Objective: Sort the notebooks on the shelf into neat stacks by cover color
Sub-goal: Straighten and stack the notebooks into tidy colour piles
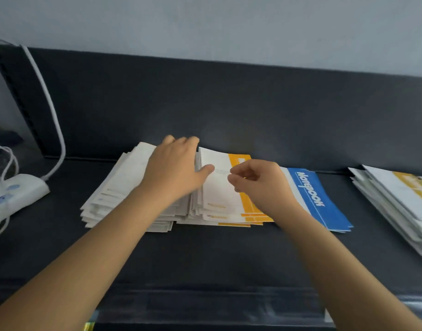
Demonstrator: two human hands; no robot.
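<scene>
On shelf [205,254]: orange-cover notebook stack [243,206] betw. white pile [114,187] and blue notebook [320,199]. Covers judged thin, floppy, slick; edge grip advised. Hands: left hand [174,168] laid flat on white pile; right hand [260,182] curled, grasp undetermined.

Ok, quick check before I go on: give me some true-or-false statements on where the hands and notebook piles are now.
1. The left hand rests on the white pile. True.
2. The blue notebook lies left of the orange stack. False: it lies to its right.
3. The right hand grips the blue notebook. False: it is over the orange stack.
4. A power strip sits at the left end of the shelf. True.
</scene>
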